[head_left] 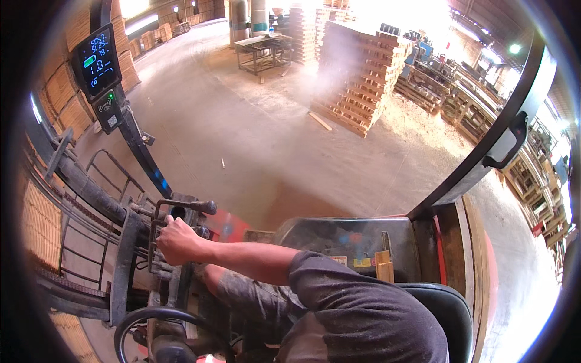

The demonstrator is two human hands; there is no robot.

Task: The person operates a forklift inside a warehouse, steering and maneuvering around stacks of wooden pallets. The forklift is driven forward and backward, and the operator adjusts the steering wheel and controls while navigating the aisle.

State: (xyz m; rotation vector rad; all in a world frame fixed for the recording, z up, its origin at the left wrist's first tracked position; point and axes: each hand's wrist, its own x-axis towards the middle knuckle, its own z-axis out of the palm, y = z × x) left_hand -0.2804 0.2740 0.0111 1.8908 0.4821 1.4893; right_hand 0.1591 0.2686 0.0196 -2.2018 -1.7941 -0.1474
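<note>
My right arm, in a dark short sleeve, stretches left across my lap. At its end my right hand [180, 242] is closed round a control lever, with most of the grip hidden under the fingers. A bent metal bar and another lever with a dark knob [207, 207] stand right beside the hand. Below it is a black steering wheel [130, 319], cut off by the lower edge. My left hand does not show. I sit on a black seat [445, 308] in a forklift, one dusty trouser knee under my forearm.
A mast with chains and a load guard [100, 260] rises at left. A display [97, 62] hangs on the front post. Beyond the right side stand a tall stack of wooden boards [363, 85], a metal table [264, 51] and timber racks [472, 103]. One loose board [320, 121] lies on the floor.
</note>
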